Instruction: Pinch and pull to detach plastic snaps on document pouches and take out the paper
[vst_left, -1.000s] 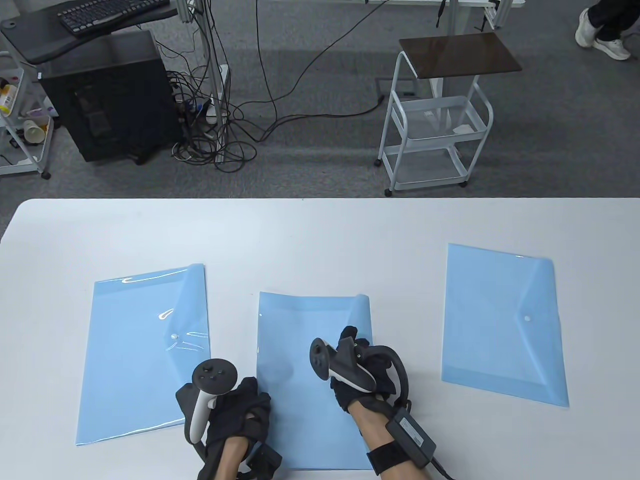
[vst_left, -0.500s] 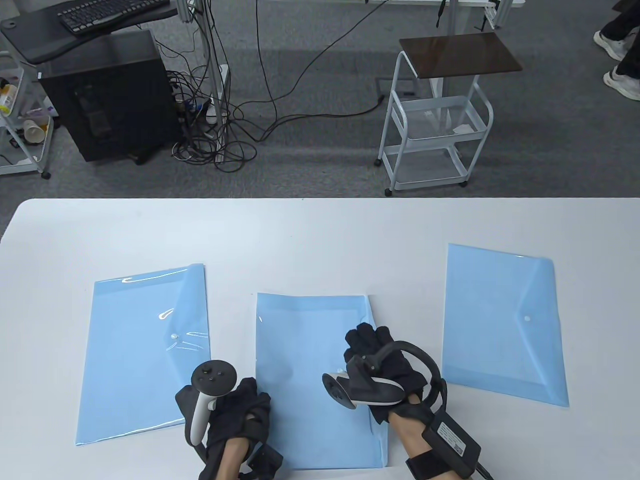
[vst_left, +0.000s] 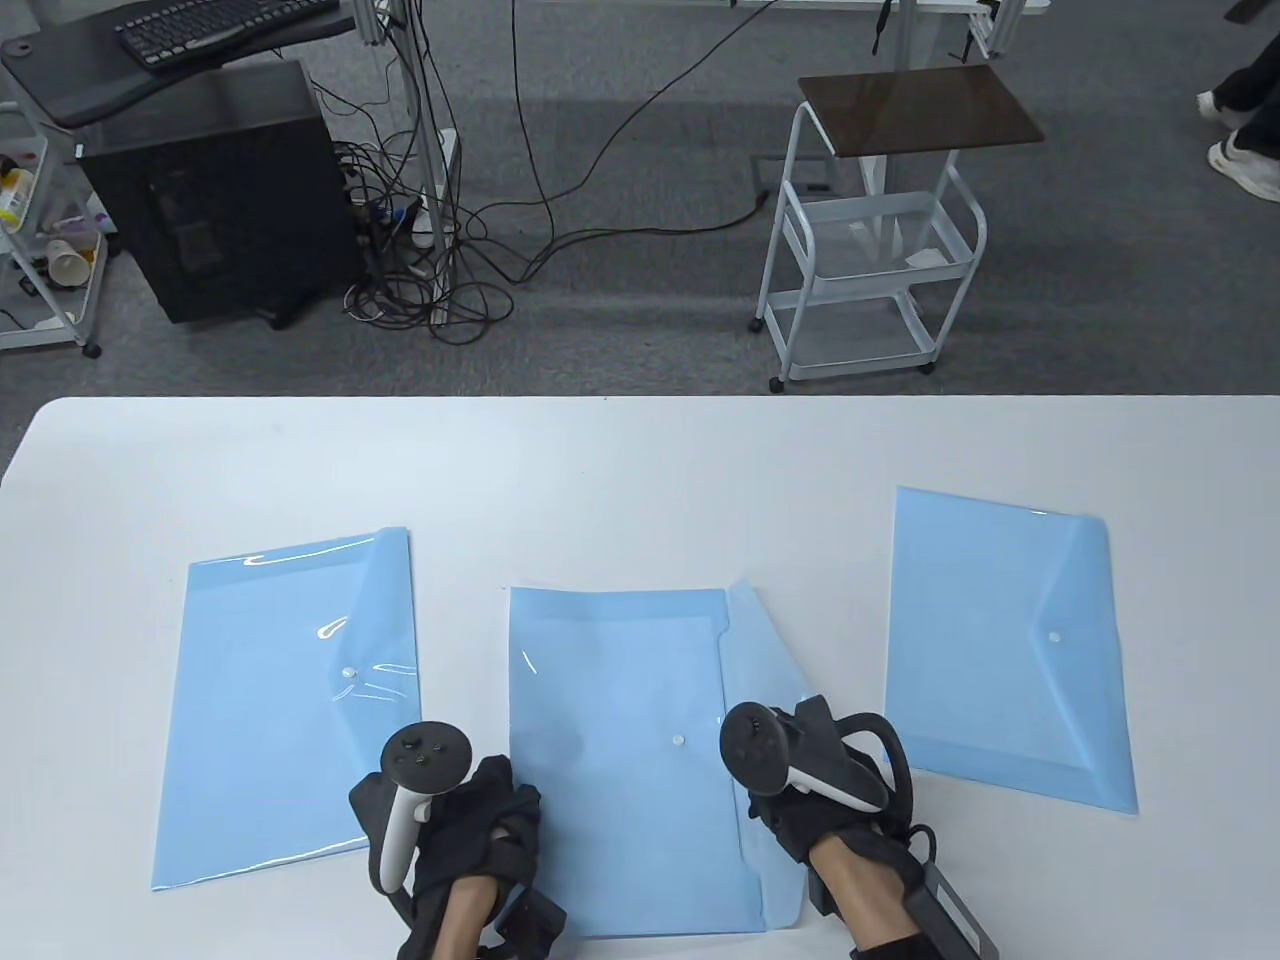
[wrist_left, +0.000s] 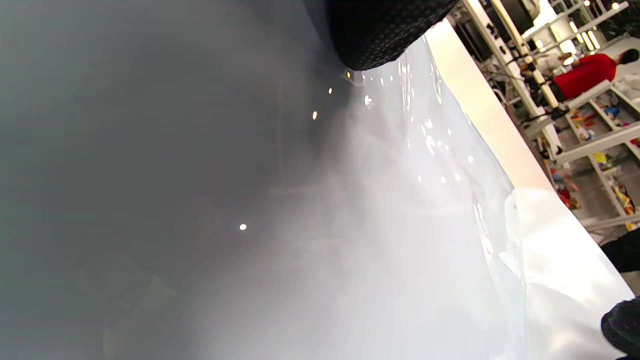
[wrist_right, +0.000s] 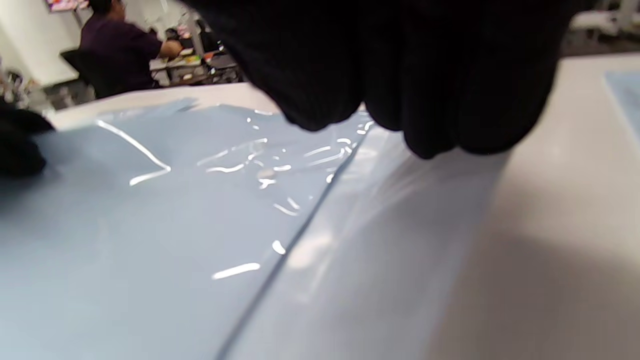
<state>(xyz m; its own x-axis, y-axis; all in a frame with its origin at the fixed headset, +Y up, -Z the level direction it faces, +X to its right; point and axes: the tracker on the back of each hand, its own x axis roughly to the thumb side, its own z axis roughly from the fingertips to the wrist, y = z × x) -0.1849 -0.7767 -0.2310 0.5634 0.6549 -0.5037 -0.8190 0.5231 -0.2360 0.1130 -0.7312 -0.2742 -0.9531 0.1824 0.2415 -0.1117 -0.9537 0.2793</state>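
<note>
My right hand (vst_left: 815, 775) rests on the opened flap (vst_left: 765, 660) of the middle pouch (vst_left: 620, 760); I cannot tell whether it grips. My left hand (vst_left: 470, 820) presses the pouch's left edge, fingers fairly flat. Its snap (vst_left: 678, 741) lies exposed. Two closed pouches (vst_left: 285, 700) (vst_left: 1005, 650) flank it.

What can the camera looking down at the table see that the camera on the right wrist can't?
Only the table view shows all three blue pouches: the left pouch and right pouch with flaps closed, the middle pouch's white snap, and the left hand resting on the middle pouch's near left edge. Only the right wrist view shows a seated person in the background. Both show the middle pouch with its flap opened out, and the right hand on that flap.
</note>
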